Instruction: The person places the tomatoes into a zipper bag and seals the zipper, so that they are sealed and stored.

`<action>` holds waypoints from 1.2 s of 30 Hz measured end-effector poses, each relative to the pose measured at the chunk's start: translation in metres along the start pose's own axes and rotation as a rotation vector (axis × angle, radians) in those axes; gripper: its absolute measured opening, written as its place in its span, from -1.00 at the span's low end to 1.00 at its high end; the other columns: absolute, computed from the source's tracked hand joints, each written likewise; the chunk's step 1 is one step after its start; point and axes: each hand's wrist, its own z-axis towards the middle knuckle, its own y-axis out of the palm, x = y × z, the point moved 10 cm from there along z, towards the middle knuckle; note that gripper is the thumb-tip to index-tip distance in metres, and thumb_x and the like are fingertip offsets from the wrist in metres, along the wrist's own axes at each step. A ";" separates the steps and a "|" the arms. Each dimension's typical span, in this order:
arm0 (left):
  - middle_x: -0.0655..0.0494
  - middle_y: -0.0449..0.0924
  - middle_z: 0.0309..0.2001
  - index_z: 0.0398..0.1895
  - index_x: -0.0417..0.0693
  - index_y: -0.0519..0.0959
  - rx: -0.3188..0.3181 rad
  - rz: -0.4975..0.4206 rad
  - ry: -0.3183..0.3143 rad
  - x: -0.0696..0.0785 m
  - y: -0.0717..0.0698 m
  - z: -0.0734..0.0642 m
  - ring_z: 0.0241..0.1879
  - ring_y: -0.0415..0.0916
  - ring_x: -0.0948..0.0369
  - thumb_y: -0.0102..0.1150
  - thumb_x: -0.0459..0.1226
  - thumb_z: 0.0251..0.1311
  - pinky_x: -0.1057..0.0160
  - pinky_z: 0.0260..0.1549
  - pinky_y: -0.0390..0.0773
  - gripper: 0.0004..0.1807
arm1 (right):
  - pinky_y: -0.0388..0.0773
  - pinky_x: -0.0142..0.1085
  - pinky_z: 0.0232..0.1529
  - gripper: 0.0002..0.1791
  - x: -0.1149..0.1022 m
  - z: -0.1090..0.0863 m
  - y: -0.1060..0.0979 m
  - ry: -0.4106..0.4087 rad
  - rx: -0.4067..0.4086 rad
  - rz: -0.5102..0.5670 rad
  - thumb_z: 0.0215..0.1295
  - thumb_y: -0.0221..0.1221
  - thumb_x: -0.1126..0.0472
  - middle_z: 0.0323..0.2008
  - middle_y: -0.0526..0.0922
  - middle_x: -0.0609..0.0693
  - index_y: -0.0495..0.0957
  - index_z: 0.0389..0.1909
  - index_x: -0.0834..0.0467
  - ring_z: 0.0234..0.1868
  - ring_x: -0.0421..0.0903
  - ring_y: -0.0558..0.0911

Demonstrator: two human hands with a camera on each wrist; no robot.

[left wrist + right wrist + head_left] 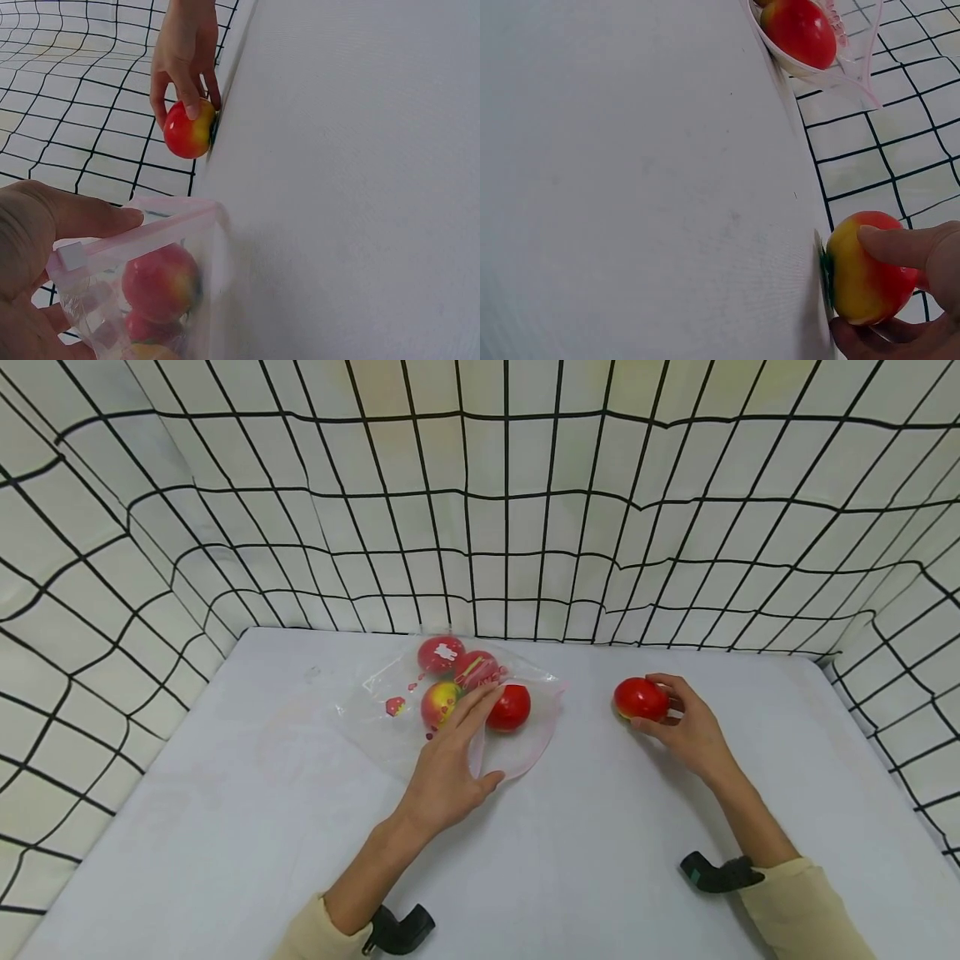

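My right hand (690,727) grips a red and yellow apple (639,698) between thumb and fingers at the right of the white table. The right wrist view shows a green leaf at the apple's end (870,270), close against the tabletop. A clear zip bag (375,727) with a pink edge lies mid-table, several fruits in it, among them a red one (510,708) near its mouth. Over the bag rests my left hand (446,781), fingers fairly straight and thumb spread apart. From the left wrist, its thumb appears beside the bag's pink strip (150,236).
Black wire netting (506,493) stands round the back and sides of the white table (247,827), with pale sheeting behind it. A dark wrist device (401,931) is on the left wrist, another (720,872) on the right.
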 end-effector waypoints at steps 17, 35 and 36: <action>0.21 0.20 0.60 0.63 0.20 0.21 -0.005 0.001 -0.004 -0.001 0.000 0.001 0.60 0.17 0.12 0.67 -0.34 -0.11 -0.02 0.12 0.73 0.19 | 0.38 -0.81 -0.08 -0.14 -0.011 -0.005 0.003 -0.026 -0.012 0.032 0.28 0.43 0.21 0.41 0.43 0.31 0.23 0.52 0.22 0.38 0.28 0.44; 0.21 0.21 0.59 0.63 0.20 0.23 -0.002 -0.010 -0.009 0.000 0.001 0.001 0.59 0.19 0.12 0.68 -0.35 -0.13 -0.03 0.11 0.73 0.19 | 0.45 -0.74 -0.05 -0.16 -0.022 -0.018 0.016 -0.062 -0.049 0.027 0.28 0.43 0.13 0.34 0.46 0.25 0.30 0.53 0.13 0.30 0.18 0.49; 0.21 0.21 0.59 0.63 0.20 0.23 -0.001 -0.008 -0.008 0.000 0.001 0.001 0.59 0.19 0.12 0.68 -0.35 -0.13 -0.03 0.11 0.73 0.19 | 0.45 -0.74 -0.06 -0.16 -0.023 -0.018 0.016 -0.057 -0.051 0.025 0.28 0.43 0.13 0.34 0.46 0.25 0.30 0.53 0.13 0.30 0.18 0.49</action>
